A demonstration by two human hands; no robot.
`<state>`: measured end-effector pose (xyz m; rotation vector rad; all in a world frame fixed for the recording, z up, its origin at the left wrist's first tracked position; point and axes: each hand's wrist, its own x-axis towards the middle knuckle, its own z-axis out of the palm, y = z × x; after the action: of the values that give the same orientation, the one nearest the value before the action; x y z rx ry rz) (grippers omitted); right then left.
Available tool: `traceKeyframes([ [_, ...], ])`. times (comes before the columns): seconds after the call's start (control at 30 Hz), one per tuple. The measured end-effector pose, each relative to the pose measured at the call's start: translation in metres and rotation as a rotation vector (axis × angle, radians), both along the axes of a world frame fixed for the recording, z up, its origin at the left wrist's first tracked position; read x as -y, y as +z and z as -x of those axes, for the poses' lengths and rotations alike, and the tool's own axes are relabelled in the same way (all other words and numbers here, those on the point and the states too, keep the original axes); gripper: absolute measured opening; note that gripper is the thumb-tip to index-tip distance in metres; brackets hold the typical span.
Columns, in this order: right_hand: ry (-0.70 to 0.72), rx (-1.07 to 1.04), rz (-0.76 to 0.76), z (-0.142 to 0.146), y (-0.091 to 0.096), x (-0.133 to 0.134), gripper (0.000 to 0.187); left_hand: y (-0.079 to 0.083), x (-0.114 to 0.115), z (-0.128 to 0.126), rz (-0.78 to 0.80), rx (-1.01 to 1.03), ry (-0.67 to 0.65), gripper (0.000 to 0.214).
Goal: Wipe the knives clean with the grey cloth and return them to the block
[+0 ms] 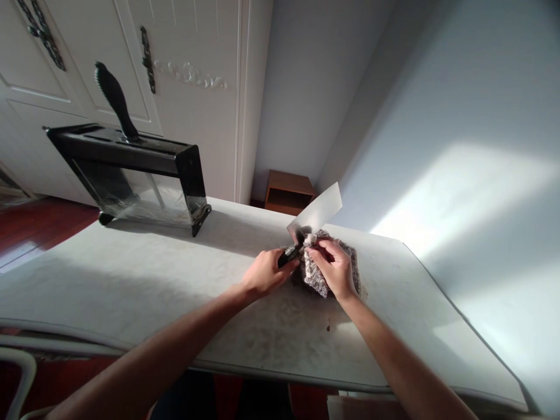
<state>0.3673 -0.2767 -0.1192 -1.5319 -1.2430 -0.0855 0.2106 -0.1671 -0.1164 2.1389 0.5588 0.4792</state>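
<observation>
Two bare hands meet near the middle of a pale, mottled table (pixel 131 280) in the head view, which is the only one. The left hand (pixel 266 273) is closed in a full fist around the dark grip of a cleaver (pixel 317 211), whose broad, bright blade rises clear of the tabletop and tilts up and away to the right. The right hand (pixel 335 269) has its fingers curled and pinched on a grey speckled cloth (pixel 313 279), pressing a fold of it against the base of the blade, just beside the left hand's knuckles. The rest of the cloth lies bunched on the table under and behind that hand.

Well apart, at the far left of the table, stands a black knife block (pixel 131 169) with a clear front panel; one black knife handle (pixel 114 99) sticks up from its top slot. Behind it are white cupboard doors (pixel 188 87) with dark ornate pulls. A small wooden stand (pixel 289 189) sits on the floor in the corner beyond the table, beside a plain wall (pixel 437 116) crossed by a patch of sunlight.
</observation>
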Motion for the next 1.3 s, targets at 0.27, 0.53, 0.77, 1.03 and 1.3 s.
traceKeyframes([
  [0.27,0.126,0.156,0.038,0.006,0.003,0.005,0.018,-0.002,0.006,-0.001,-0.123,-0.132,0.081,0.029],
  [0.53,0.17,0.143,0.094,0.001,0.004,0.006,0.021,0.0,0.007,0.001,-0.113,-0.139,0.084,0.031],
  [0.77,0.132,0.095,0.188,0.002,0.007,0.004,0.017,-0.002,0.004,0.0,-0.138,-0.125,0.099,0.037],
  [1.03,0.125,-0.097,0.195,-0.005,0.001,0.001,0.009,-0.001,-0.009,0.0,-0.351,-0.25,0.206,0.028],
  [1.3,0.073,-0.709,0.09,-0.017,0.009,0.002,0.02,-0.005,-0.014,-0.002,-0.369,-0.316,0.256,0.026],
])
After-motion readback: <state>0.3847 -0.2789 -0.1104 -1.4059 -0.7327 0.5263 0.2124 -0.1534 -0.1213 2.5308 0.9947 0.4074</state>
